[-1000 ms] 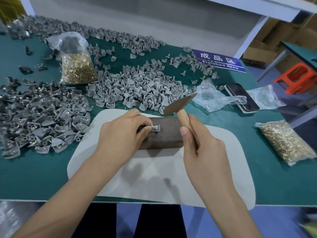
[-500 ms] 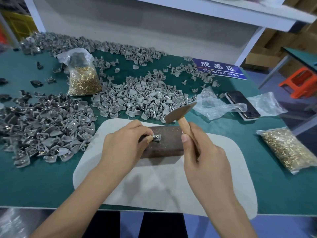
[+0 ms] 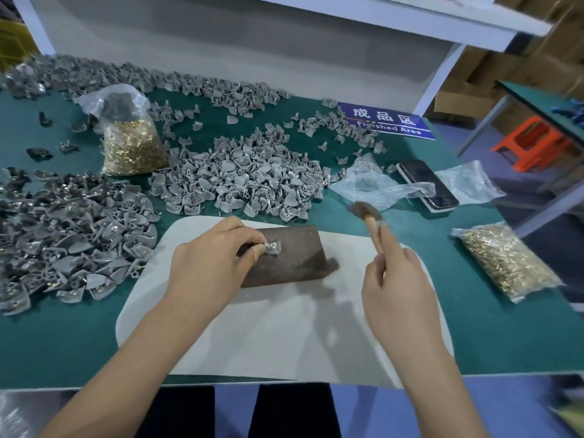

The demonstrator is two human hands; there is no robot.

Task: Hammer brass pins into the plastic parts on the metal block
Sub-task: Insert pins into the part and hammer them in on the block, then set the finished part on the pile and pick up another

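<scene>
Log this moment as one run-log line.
left hand pinches plastic part on metal block | right hand grips hammer, raised right of block

metal block [image 3: 284, 256] lies on the pad [image 3: 284, 327], toward its far edge; pad sits on the table [image 3: 63, 343] at the near edge. one plastic part [image 3: 272, 247] on the block's left portion, pinched by the left hand [image 3: 211, 267]. right hand [image 3: 399, 289] to the right of the block, over the pad, holding the hammer [image 3: 368, 218]; hammer head raised beyond the block's right end. pile of plastic parts [image 3: 240, 181] just behind the pad; a second pile [image 3: 69, 232] left of it. bag of brass pins [image 3: 134, 143] behind, between the piles; another bag of pins [image 3: 505, 263] right of the pad. phone [image 3: 426, 184] behind the right hand, sign [image 3: 384, 121] farther back.
</scene>
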